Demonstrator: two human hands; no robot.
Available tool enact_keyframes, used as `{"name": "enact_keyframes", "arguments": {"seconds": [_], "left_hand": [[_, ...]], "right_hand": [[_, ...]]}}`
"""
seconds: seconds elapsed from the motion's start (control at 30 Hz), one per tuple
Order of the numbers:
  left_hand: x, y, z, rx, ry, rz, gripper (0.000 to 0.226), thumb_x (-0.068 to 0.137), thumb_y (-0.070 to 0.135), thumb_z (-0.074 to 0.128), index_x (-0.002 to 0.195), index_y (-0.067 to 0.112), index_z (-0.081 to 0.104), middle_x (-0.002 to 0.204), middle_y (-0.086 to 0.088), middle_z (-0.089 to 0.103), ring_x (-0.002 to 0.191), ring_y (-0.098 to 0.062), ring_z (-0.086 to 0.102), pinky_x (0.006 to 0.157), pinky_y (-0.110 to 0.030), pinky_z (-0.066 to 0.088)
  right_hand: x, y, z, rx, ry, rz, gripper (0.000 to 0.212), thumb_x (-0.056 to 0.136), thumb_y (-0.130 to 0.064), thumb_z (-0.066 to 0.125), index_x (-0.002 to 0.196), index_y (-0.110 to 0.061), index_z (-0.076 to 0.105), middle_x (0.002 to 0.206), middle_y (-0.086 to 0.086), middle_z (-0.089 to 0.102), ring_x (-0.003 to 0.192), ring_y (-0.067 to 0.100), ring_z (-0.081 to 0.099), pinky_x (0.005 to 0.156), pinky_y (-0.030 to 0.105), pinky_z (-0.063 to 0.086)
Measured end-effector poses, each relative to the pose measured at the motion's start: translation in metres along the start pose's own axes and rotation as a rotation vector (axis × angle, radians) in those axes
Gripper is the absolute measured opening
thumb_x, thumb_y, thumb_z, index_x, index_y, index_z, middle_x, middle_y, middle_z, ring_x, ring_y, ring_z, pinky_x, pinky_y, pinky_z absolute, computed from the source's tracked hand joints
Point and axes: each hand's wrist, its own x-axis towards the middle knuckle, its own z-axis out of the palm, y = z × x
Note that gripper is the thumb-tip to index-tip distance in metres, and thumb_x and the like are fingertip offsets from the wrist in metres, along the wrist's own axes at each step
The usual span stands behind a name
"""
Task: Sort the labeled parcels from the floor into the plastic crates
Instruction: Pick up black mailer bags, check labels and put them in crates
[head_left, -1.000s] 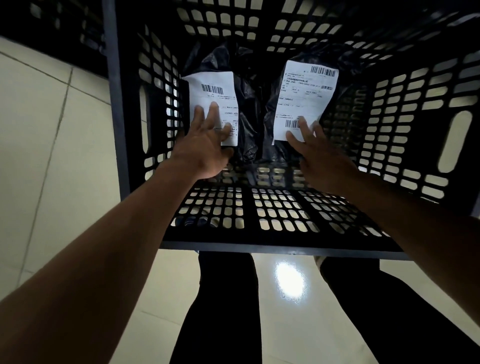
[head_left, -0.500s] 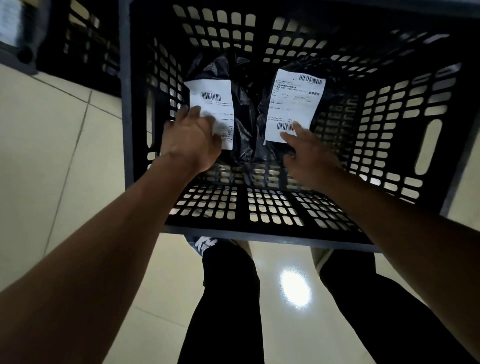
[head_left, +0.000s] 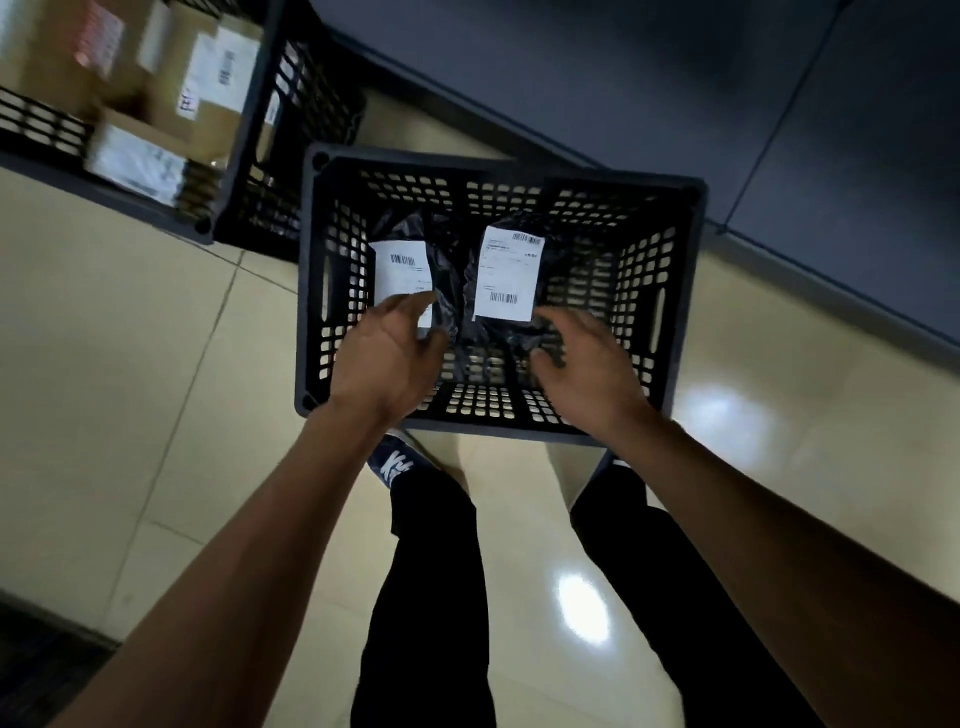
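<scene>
A black slotted plastic crate (head_left: 685, 291) stands on the tiled floor in front of me. Two black plastic parcels lie side by side inside it, each with a white barcode label: the left parcel (head_left: 402, 267) and the right parcel (head_left: 509, 273). My left hand (head_left: 387, 353) hovers over the crate's near left part, fingers spread and curled, just above the left parcel's near end. My right hand (head_left: 587, 358) hangs over the near right part, fingers loosely bent beside the right parcel's near edge. Neither hand holds anything.
A second black crate (head_left: 249, 156) at the upper left holds several cardboard boxes (head_left: 156, 119) with white labels. A dark wall (head_left: 675, 88) with a light skirting runs behind the crates. My legs and one shoe (head_left: 395, 462) are just below the near crate.
Both hands have lifted off the parcels' labels and drawn back towards me. The view has pulled up and away, so the whole crate and the second crate with boxes now show.
</scene>
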Motion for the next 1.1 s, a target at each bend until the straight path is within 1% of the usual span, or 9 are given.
{"name": "enact_keyframes", "arguments": {"seconds": [0.13, 0.33, 0.47, 0.6, 0.73, 0.8, 0.87, 0.97, 1.1], "left_hand": [[-0.045, 0.055, -0.051, -0.003, 0.031, 0.023, 0.046, 0.102, 0.035, 0.054, 0.146, 0.020, 0.054, 0.145, -0.009, 0.058, 0.130, -0.031, 0.055, 0.104, -0.043, 0.049], [-0.103, 0.134, -0.130, -0.099, 0.111, 0.124, 0.044, 0.102, 0.029, 0.057, 0.145, 0.021, 0.056, 0.141, -0.007, 0.062, 0.127, -0.028, 0.057, 0.101, -0.038, 0.048], [-0.139, 0.174, -0.177, -0.132, 0.088, 0.260, 0.047, 0.102, 0.033, 0.058, 0.147, 0.022, 0.054, 0.148, -0.002, 0.057, 0.136, -0.022, 0.052, 0.112, -0.036, 0.043], [-0.171, 0.202, -0.230, -0.060, 0.068, 0.387, 0.046, 0.102, 0.035, 0.057, 0.147, 0.023, 0.054, 0.143, -0.004, 0.061, 0.122, -0.026, 0.062, 0.109, -0.034, 0.045], [-0.201, 0.225, -0.274, 0.024, 0.057, 0.488, 0.048, 0.102, 0.033, 0.058, 0.149, 0.021, 0.052, 0.151, -0.005, 0.054, 0.138, -0.027, 0.049, 0.116, -0.037, 0.038], [-0.211, 0.236, -0.287, 0.054, 0.044, 0.557, 0.048, 0.103, 0.036, 0.056, 0.149, 0.024, 0.052, 0.153, -0.004, 0.052, 0.141, -0.026, 0.046, 0.117, -0.039, 0.038], [-0.223, 0.255, -0.293, 0.076, 0.026, 0.638, 0.047, 0.103, 0.038, 0.056, 0.148, 0.026, 0.052, 0.153, -0.004, 0.052, 0.141, -0.026, 0.046, 0.117, -0.040, 0.037], [-0.245, 0.296, -0.291, 0.088, -0.003, 0.744, 0.046, 0.102, 0.036, 0.057, 0.147, 0.026, 0.054, 0.151, -0.002, 0.054, 0.141, -0.025, 0.048, 0.117, -0.043, 0.038], [-0.290, 0.356, -0.274, 0.110, -0.015, 0.885, 0.045, 0.100, 0.040, 0.058, 0.143, 0.032, 0.056, 0.145, 0.003, 0.059, 0.134, -0.023, 0.054, 0.112, -0.046, 0.044]], "right_hand": [[-0.050, -0.028, -0.061, 0.063, 0.047, 0.002, 0.049, 0.100, -0.030, 0.057, 0.148, -0.023, 0.047, 0.148, 0.000, 0.048, 0.136, 0.021, 0.044, 0.111, 0.037, 0.040], [-0.120, -0.067, -0.141, 0.174, 0.153, 0.029, 0.032, 0.098, -0.029, 0.057, 0.130, -0.025, 0.061, 0.130, -0.002, 0.061, 0.123, 0.020, 0.055, 0.104, 0.038, 0.046], [-0.164, -0.093, -0.182, 0.181, 0.250, 0.046, 0.036, 0.098, -0.030, 0.057, 0.133, -0.025, 0.060, 0.134, 0.000, 0.062, 0.123, 0.022, 0.057, 0.106, 0.043, 0.046], [-0.221, -0.120, -0.214, 0.208, 0.307, 0.073, 0.035, 0.097, -0.031, 0.057, 0.131, -0.025, 0.062, 0.130, 0.001, 0.065, 0.118, 0.022, 0.061, 0.102, 0.042, 0.049], [-0.288, -0.137, -0.240, 0.234, 0.396, 0.111, 0.036, 0.098, -0.030, 0.058, 0.133, -0.025, 0.062, 0.130, -0.002, 0.066, 0.120, 0.019, 0.060, 0.103, 0.037, 0.048], [-0.317, -0.140, -0.253, 0.247, 0.445, 0.134, 0.036, 0.100, -0.029, 0.058, 0.136, -0.023, 0.061, 0.132, -0.004, 0.064, 0.123, 0.014, 0.057, 0.100, 0.028, 0.044], [-0.348, -0.138, -0.267, 0.268, 0.506, 0.153, 0.037, 0.101, -0.028, 0.058, 0.137, -0.023, 0.060, 0.134, -0.007, 0.063, 0.124, 0.012, 0.056, 0.099, 0.025, 0.042], [-0.393, -0.125, -0.291, 0.311, 0.619, 0.173, 0.038, 0.100, -0.028, 0.060, 0.137, -0.020, 0.061, 0.137, -0.003, 0.064, 0.128, 0.016, 0.057, 0.109, 0.029, 0.042], [-0.463, -0.098, -0.316, 0.376, 0.764, 0.228, 0.035, 0.100, -0.030, 0.060, 0.134, -0.020, 0.064, 0.133, -0.003, 0.066, 0.126, 0.016, 0.058, 0.108, 0.033, 0.044]]}}
